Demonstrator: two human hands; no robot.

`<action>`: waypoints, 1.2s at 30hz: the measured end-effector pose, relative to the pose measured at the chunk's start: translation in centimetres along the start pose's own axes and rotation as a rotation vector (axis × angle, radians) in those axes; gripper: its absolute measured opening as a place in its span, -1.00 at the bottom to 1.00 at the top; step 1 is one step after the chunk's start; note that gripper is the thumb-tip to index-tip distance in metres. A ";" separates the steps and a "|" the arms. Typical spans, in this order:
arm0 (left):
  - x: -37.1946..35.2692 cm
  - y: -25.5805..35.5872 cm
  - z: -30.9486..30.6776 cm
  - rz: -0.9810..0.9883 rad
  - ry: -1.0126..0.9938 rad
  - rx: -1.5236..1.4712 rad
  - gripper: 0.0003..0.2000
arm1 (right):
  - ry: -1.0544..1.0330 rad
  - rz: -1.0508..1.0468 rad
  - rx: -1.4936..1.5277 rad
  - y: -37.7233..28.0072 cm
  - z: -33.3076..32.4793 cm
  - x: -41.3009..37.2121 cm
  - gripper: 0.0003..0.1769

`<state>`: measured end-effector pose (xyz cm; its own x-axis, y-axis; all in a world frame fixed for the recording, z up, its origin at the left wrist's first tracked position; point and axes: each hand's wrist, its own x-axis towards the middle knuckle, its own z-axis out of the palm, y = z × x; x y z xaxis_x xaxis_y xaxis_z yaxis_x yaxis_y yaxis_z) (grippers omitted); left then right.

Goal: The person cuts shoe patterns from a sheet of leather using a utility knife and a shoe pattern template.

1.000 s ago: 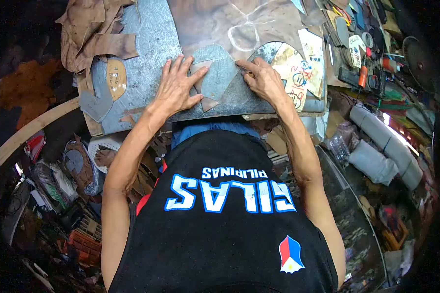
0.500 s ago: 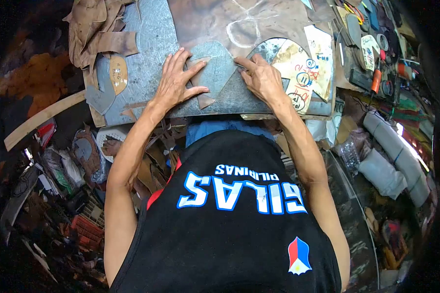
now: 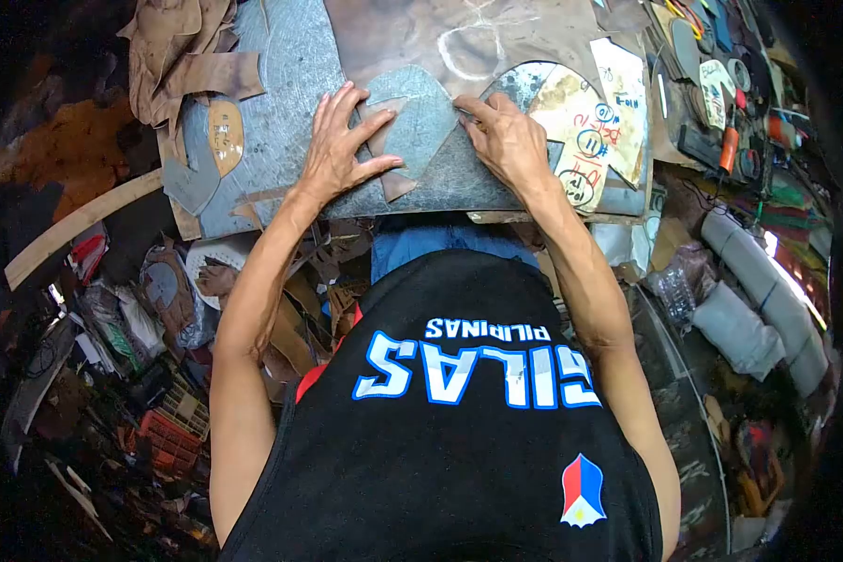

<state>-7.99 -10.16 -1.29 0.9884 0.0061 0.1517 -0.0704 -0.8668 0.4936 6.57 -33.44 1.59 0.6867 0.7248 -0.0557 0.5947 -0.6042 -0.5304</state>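
Note:
A grey pattern piece (image 3: 415, 117) with a rounded top lies against the lower edge of a brown leather sheet (image 3: 384, 37) on a scratched metal work surface (image 3: 290, 56). My left hand (image 3: 339, 145) is spread at the pattern's left side, with thumb and index finger resting on it. Under that hand, a brown leather scrap (image 3: 398, 187) shows below the pattern. At the pattern's right edge is my right hand (image 3: 510, 140), its fingers bent and drawn together, the index tip by the leather. Whatever those fingers may hold is hidden.
Marked cream patterns (image 3: 581, 131) lie right of my right hand. Brown leather scraps (image 3: 192, 56) are heaped at the far left beside a tan pattern (image 3: 225, 136). An orange-handled tool (image 3: 729, 150) sits at the right. A wooden strip (image 3: 84, 229) juts out left of the surface.
The whole view has shifted slightly, with the work surface a little higher in it. Both hands keep nearly the same places at the grey pattern piece.

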 end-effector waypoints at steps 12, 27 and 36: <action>0.2 0.7 -0.7 0.001 -0.046 0.025 -0.38 | -0.035 -0.035 0.023 0.2 -0.2 0.2 -0.70; 5.6 4.0 -4.2 0.077 -0.517 0.163 -0.64 | -0.475 -0.108 -0.084 0.3 -7.5 -0.6 -0.53; 16.0 -0.5 -4.7 -0.574 -0.873 -0.696 0.23 | -0.326 -0.390 0.051 -5.2 -0.7 4.5 -0.63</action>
<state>7.18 -7.28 4.90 0.6405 -0.2678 -0.7197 0.6057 -0.4001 0.6879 6.84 -27.30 4.70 0.2468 0.9637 -0.1020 0.7542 -0.2571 -0.6043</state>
